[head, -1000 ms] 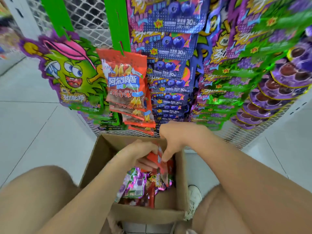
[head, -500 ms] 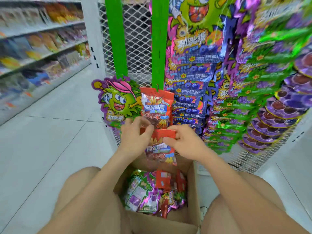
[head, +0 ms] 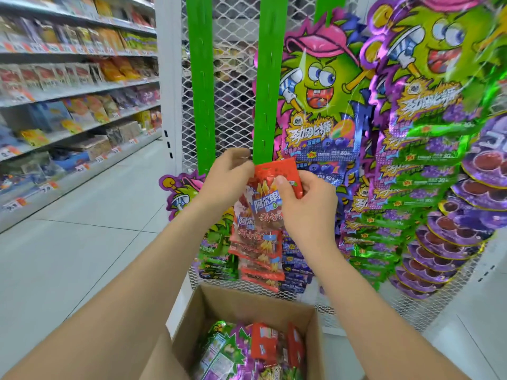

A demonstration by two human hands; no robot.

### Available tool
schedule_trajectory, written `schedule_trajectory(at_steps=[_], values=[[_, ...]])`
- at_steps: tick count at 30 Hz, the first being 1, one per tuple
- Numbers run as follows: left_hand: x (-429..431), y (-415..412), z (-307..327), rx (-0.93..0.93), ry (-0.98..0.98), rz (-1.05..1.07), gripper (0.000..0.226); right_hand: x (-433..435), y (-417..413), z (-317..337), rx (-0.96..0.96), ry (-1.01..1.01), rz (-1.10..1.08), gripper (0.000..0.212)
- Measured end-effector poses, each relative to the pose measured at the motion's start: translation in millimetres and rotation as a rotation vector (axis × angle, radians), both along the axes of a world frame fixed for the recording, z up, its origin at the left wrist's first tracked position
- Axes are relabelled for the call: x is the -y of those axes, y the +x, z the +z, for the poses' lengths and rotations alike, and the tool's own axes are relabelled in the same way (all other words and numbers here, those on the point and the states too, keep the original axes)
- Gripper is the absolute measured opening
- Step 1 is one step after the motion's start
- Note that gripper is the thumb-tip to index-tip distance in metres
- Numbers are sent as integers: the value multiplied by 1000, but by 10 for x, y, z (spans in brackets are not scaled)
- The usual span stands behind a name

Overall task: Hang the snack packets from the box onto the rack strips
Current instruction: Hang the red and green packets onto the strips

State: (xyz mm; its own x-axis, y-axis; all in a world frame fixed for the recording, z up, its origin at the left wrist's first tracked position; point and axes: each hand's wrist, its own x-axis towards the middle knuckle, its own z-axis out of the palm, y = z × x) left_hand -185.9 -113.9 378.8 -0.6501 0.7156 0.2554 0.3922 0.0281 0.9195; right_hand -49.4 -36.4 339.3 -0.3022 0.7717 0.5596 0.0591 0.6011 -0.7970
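Left hand (head: 227, 182) and right hand (head: 307, 212) pinch the red packet (head: 277, 176) by its top, up at the green strip (head: 267, 91), probably to hook it on.

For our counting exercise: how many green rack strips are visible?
3: left strip; middle strip, above the red packet; third strip, peeking above the candy packs; more may be hidden.

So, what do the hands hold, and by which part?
A red snack packet, by its top edge: right hand pinches the right corner, left hand the left corner.
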Motion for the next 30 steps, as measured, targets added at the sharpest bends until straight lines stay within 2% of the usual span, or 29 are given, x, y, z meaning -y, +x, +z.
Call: schedule_trajectory(at_steps=[2, 3, 7, 12, 19, 24, 25, 30], values=[[-50, -38, 55, 67, -20, -18, 14, -39, -78, 58, -11, -2, -40, 31], [-65, -61, 59, 101, -17, -37, 10, -47, -108, 78, -11, 2, -61, 34], [-85, -153, 5, 152, -53, -125, 34, -29, -208, 118, -9, -28, -74, 48], [-70, -144, -32, 151, -67, -118, 36, -5, -269, 95, 1, -96, -120, 55], [-96, -111, -70, 58, -96, -140, 46, 33, -255, -11, -31, -124, -161, 57], [-50, -105, -127, -46, -53, -123, 74, 20, -242, -78, -15, -86, -179, 56], [-40, -106, -140, -51, -51, -117, 72, 27, -240, -70, -17, -71, -177, 56], [-23, -96, -151, -11, -6, -113, 32, 55, -230, -86, -14, -46, -181, 57]])
